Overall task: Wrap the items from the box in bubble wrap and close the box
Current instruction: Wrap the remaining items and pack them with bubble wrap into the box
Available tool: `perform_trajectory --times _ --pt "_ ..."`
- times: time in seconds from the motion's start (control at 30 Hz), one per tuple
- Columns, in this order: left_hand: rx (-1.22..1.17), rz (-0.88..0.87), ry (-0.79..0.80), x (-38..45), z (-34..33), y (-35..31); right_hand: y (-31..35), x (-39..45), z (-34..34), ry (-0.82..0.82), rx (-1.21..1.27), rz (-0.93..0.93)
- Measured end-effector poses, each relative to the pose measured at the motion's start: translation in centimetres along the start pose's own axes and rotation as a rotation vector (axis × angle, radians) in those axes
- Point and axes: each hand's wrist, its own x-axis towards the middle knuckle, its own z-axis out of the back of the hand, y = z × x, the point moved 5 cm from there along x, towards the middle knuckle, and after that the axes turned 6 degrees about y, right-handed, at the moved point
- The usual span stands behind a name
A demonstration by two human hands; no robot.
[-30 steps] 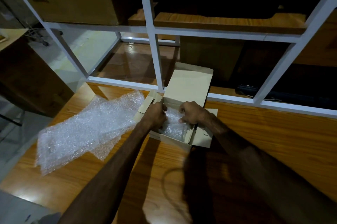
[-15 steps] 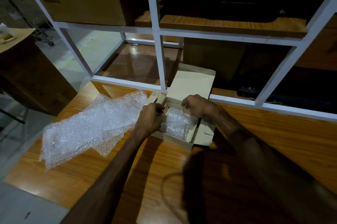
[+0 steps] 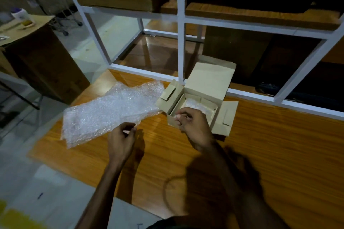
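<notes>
Both hands hung empty. My left hand (image 3: 122, 138), fingers loosely curled, hovered by the near edge of the bubble wrap (image 3: 109, 113) spread on the table (image 3: 270, 154), ready, I judge, to lift a sheet. My right hand (image 3: 193, 124), fingers loosely curled, hovered over the box (image 3: 200, 98), whose lid stood up and side flaps lay spread. A wrapped bundle (image 3: 195, 104) glinted inside.

White frame bars (image 3: 181, 46) wall off the far side behind the upright box lid (image 3: 210, 77).
</notes>
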Motion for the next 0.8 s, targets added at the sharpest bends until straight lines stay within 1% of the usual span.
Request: perform_trajectory --times 0.1,0.17,0.27,0.37,0.47,0.67,0.73,0.8 --pt "0.102 0.008 -0.05 -0.3 1.7 1.6 -0.1 -0.4 -2.2 0.003 0.021 -0.025" --pt "0.164 -0.017 -0.082 0.4 2.8 2.4 0.2 -0.4 -3.5 0.013 0.008 -0.036" --pt "0.311 -0.112 -0.076 1.9 3.6 3.3 0.7 -0.3 -5.2 0.03 -0.014 -0.035" --pt "0.404 -0.205 -0.061 3.4 3.9 3.4 1.2 -0.1 -6.9 0.049 -0.028 -0.052" --pt "0.488 -0.277 -0.009 5.9 3.6 3.1 1.4 0.1 -8.3 0.058 -0.003 -0.081" --pt "0.651 -0.369 0.158 9.9 1.5 2.9 1.8 0.2 -10.0 0.033 0.016 -0.132" --pt "0.651 -0.369 0.172 10.4 1.1 3.2 2.0 0.3 -10.2 0.029 0.016 -0.148" --pt "0.598 -0.363 0.152 10.6 1.2 3.4 2.2 0.5 -10.3 0.015 0.009 -0.156"
